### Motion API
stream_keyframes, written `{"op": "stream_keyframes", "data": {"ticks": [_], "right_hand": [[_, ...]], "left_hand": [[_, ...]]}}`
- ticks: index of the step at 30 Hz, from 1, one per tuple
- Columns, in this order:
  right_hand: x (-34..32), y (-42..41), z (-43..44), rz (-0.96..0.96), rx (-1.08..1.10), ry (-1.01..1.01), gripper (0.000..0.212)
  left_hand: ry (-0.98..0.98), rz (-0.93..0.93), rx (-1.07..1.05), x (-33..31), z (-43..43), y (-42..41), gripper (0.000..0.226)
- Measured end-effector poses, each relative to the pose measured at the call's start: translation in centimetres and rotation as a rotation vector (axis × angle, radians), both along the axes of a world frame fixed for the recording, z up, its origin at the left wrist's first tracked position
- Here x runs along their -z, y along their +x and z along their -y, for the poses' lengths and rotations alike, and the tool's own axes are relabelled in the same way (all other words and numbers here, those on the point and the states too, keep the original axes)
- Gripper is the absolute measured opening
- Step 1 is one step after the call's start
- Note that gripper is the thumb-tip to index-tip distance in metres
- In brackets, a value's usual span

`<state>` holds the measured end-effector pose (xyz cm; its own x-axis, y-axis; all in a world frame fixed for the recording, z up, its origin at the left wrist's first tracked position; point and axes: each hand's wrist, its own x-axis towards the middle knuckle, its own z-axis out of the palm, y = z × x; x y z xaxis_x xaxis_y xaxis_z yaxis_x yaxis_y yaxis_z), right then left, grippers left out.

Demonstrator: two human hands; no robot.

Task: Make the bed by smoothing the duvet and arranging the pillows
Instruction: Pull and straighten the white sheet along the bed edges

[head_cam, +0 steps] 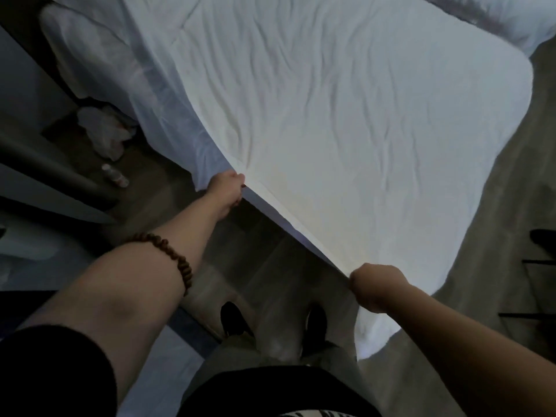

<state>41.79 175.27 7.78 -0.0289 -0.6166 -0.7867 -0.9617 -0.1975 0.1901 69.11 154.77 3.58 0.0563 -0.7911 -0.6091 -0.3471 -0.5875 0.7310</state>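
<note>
At the left, a small bottle [115, 175] lies on the floor [240, 266]. Our left hand [227, 188] grips the near edge of the white duvet [331, 115], which is spread wrinkled over the bed [162, 109]. Our right hand [377, 286] is clenched on the same edge. A pillow [511, 19] lies at the far right.

Head view, steeply downward, close.

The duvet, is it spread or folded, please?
Spread but wrinkled: the duvet lies opened out flat, left hand and right hand gripping its edge.
</note>
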Motion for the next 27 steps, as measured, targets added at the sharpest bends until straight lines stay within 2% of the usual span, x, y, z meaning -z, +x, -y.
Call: {"op": "stream_keyframes", "data": {"ticks": [4, 9, 11, 14, 16, 21, 25, 27], "right_hand": [[0.8, 4.5, 4.0, -0.005, 0.023, 0.019, 0.021], [-2.8, 9.1, 11.6, 0.268, 0.252, -0.341, 0.028], [-3.5, 13.6, 21.2, 0.396, 0.259, -0.408, 0.028], [-4.2, 16.6, 26.0, 0.486, 0.202, -0.459, 0.030], [-3.7, 18.9, 29.5, 0.495, 0.136, -0.438, 0.033], [-1.0, 23.3, 36.3, 0.448, 0.045, -0.241, 0.055], [-0.4, 22.8, 38.8, 0.384, -0.024, -0.143, 0.032], [-0.2, 21.9, 39.2, 0.458, -0.044, -0.109, 0.031]], "left_hand": [[-0.134, 0.063, 0.035, -0.5, -0.5, 1.5, 0.025], [-0.191, 0.050, 0.150, -0.7, -2.5, 0.5, 0.026], [-0.170, 0.072, 0.113, -0.2, 1.4, 2.8, 0.030], [-0.196, 0.048, 0.218, -0.6, 0.5, 2.6, 0.024], [-0.204, 0.027, 0.265, -0.4, 0.4, 2.2, 0.023], [-0.215, 0.062, 0.250, -0.9, 2.3, 1.9, 0.038], [-0.143, 0.025, 0.295, -1.5, 3.4, 2.0, 0.036], [0.003, 0.015, 0.508, -2.5, 4.8, 3.7, 0.030]]}}
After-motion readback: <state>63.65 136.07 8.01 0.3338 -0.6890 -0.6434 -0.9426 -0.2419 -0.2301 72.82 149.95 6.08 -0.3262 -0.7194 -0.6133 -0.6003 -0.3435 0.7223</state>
